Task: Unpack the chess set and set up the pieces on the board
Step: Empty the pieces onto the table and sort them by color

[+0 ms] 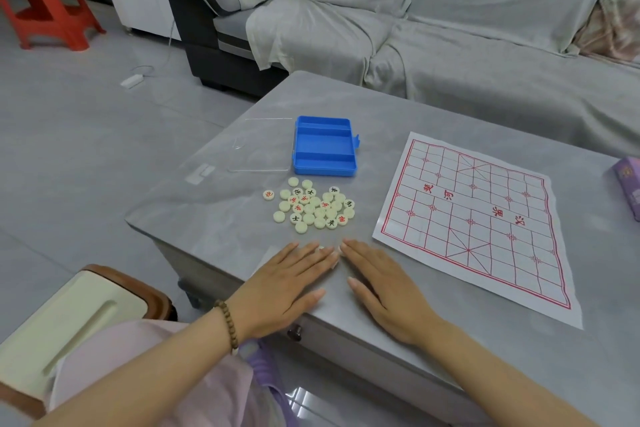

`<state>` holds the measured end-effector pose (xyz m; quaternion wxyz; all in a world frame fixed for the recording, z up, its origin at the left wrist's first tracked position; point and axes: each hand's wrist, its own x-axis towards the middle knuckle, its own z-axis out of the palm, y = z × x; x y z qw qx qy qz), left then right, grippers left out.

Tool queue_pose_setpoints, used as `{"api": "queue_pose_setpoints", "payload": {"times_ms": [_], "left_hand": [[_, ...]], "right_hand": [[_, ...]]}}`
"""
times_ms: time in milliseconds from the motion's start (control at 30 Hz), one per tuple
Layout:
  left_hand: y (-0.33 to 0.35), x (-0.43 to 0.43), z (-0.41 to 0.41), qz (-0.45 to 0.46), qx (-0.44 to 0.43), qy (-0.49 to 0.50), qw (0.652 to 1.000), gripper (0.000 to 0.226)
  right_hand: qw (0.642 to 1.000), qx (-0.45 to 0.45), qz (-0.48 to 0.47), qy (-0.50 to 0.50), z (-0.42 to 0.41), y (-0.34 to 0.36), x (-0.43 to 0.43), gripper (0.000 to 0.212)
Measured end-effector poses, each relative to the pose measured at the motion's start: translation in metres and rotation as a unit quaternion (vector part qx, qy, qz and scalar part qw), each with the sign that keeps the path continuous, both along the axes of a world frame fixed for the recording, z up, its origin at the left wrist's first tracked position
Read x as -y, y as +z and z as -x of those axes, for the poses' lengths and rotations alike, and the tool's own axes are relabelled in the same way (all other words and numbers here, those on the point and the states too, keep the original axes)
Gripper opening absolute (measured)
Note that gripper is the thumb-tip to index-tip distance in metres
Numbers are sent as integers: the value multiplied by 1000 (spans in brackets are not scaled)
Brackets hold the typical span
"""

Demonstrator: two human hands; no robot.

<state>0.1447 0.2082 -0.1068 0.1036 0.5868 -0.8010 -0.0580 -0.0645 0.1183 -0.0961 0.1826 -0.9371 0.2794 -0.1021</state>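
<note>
Chess pieces [310, 205] lie heaped mid-table, below the emptied blue box [325, 146]; the paper board [478, 218] lies bare toward the right edge. Your left hand [284, 282] and right hand [388, 288] rest flat, fingers extended, holding nothing. Unpacking appears done; next, sort and place pieces.

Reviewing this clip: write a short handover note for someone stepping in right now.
Left hand and right hand: flat on the grey table, palms down, holding nothing.
Blue plastic case: open, empty, clear lid beside it.
Cream round chess pieces: loose pile in front of the case, many face down; one seems to peek out between the fingertips.
Red-lined paper board: unfolded to the right, bare.
Done: unpacking. Left: flip, sort and place every piece.
</note>
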Motion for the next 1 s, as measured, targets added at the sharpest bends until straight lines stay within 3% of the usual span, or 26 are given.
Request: {"api": "queue_pose_setpoints", "payload": {"times_ms": [300, 533, 700, 833, 1000], "left_hand": [[-3, 5, 0, -3, -7, 81, 997, 65], [2, 5, 2, 3, -13, 67, 998, 62], [0, 5, 7, 7, 28, 18, 999, 63], [0, 19, 6, -1, 20, 47, 999, 70], [0, 30, -7, 26, 63, 80, 995, 65]], "right_hand": [[999, -35, 9, 17, 5, 1, -8, 61], [998, -57, 21, 35, 1, 7, -12, 62], [995, -78, 32, 53, 23, 3, -16, 62], [990, -134, 17, 48, 18, 3, -9, 61], [991, -130, 19, 16, -10, -1, 13, 69]]}}
